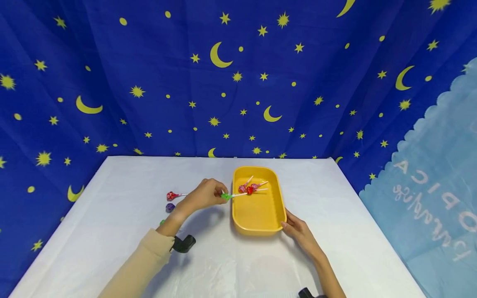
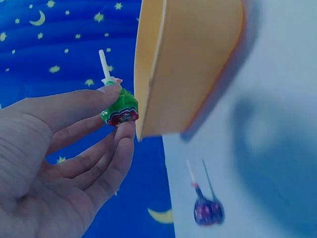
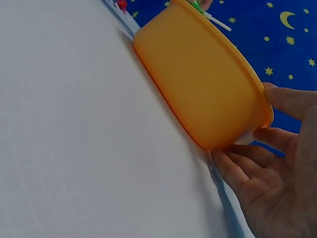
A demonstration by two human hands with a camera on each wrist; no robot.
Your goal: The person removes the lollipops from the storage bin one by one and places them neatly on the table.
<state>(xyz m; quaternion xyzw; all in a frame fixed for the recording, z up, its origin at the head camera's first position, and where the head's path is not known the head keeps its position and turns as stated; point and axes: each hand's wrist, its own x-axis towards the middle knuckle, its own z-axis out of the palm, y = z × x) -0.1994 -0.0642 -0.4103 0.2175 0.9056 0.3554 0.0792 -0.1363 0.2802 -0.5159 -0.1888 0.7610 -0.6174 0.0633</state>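
My left hand point(image 1: 209, 193) pinches a green-wrapped lollipop point(image 2: 122, 106) by its candy end, at the left rim of a yellow plastic tub point(image 1: 257, 213). The lollipop's white stick points right, over the tub's inside. Three lollipops lie in the tub: a red one point(image 1: 249, 190) and two pink ones point(image 1: 242, 189). On the near right corner of the tub, my right hand point(image 1: 301, 232) grips with the thumb at the rim and the fingers curled against the outer wall and base, as the right wrist view shows.
Left of the tub, a red lollipop point(image 1: 172, 195) and a purple lollipop point(image 1: 170, 207) lie on the white-covered table point(image 1: 123, 215). A green piece point(image 1: 162, 222) shows partly behind my left forearm. A blue star-and-moon curtain point(image 1: 167, 116) hangs behind the table.
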